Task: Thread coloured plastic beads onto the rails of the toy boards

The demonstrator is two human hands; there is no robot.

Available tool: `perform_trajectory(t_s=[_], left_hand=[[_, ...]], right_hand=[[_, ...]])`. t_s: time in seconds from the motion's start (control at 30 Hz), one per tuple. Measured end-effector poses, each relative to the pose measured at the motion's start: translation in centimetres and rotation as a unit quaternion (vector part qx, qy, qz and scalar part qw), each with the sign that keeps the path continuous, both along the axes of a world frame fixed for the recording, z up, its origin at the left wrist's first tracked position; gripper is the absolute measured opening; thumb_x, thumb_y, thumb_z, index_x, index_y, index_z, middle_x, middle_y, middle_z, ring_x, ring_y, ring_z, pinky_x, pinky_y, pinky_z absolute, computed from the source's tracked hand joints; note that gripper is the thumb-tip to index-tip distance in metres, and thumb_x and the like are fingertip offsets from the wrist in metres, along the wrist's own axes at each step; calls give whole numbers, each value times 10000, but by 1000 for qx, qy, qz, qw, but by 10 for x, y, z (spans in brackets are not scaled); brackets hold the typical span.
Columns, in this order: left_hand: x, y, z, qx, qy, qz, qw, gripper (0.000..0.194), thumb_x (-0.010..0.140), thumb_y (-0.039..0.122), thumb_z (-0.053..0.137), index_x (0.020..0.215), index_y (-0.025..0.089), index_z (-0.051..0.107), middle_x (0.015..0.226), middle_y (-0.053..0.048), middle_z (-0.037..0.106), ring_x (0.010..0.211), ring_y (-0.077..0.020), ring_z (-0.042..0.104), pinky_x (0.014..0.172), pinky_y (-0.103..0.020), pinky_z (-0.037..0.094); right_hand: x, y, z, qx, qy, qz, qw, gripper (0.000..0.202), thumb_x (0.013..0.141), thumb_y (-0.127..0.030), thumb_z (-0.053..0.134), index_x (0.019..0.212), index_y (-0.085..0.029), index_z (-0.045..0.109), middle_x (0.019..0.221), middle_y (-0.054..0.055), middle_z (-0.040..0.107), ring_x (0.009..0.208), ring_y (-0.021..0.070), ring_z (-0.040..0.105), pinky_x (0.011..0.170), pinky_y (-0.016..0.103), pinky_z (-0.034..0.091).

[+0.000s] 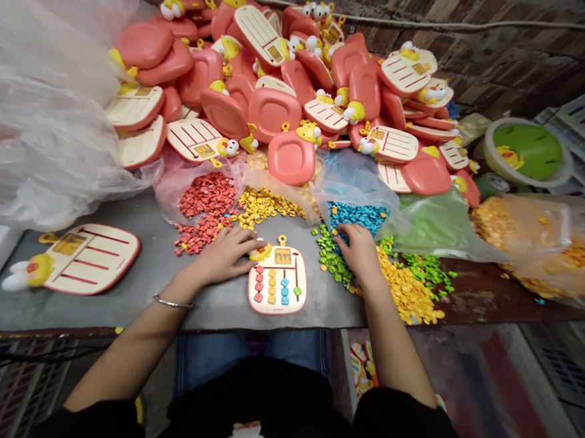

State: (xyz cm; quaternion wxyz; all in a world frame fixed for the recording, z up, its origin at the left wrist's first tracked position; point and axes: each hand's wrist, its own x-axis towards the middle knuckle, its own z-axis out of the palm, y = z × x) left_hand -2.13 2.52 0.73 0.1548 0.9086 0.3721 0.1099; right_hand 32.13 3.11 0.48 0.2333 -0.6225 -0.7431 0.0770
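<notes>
Resting flat on the grey table [158, 283], the left hand [224, 257] has its fingers spread out, and the fingertips touch the yellow top corner of the small toy board [278, 281]. The hand pinches nothing. The board lies face up just to the right of that hand, right in front of the person, with rows of red, yellow, blue and green beads already on it.

The right hand [360, 250] is on the other side of the board, a little apart from it. Its fingers curl down into the green beads [332, 258], close to the blue beads [357, 215]. I cannot tell if it pinches a bead.

Red beads [206, 196] and yellow beads [260, 207] lie behind the left hand. An empty board [87, 258] lies far left. A big pile of pink boards [282, 78] sits at the back.
</notes>
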Motion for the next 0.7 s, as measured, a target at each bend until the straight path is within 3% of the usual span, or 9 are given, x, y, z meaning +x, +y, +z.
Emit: perform_trajectory(t_s=[0.1,0.23,0.33,0.5,0.7], left_hand=[[0,0,0,0,-2,-1,1000,412,955,442,502,1317,253,556,1235,-97,575,1138,-263,508,915,-411,336],[0,0,0,-2,0,-2,1000,415,952,445,509,1323,264,554,1233,-87,586,1140,-258,510,914,-411,330],[0,0,1,-6,-3,1,1000,421,949,463,513,1319,269,561,1231,-80,600,1133,-260,512,913,-410,331],[0,0,2,-9,0,-3,1000,422,958,470,502,1316,255,564,1237,-83,601,1154,-264,504,944,-420,326],[2,-1,2,10,14,-2,1000,413,974,474,465,1304,249,572,1210,-91,611,1122,-266,504,921,-424,325]], right_hand=[[2,5,-2,-22,-49,-4,999,161,871,-184,564,1005,-177,652,885,104,667,836,270,611,744,368,473],[-5,-9,4,59,16,-33,998,131,912,-242,536,995,-200,627,950,100,634,828,247,598,724,352,490],[-22,-24,11,76,93,27,992,94,923,-240,539,942,-211,627,976,87,614,843,222,605,735,336,509],[-63,-33,6,-2,116,181,977,172,953,-177,495,920,-213,660,958,66,635,895,192,608,799,315,502],[-71,-33,-4,-16,37,186,982,171,941,-203,543,859,-190,692,803,75,641,813,223,553,738,346,463]])
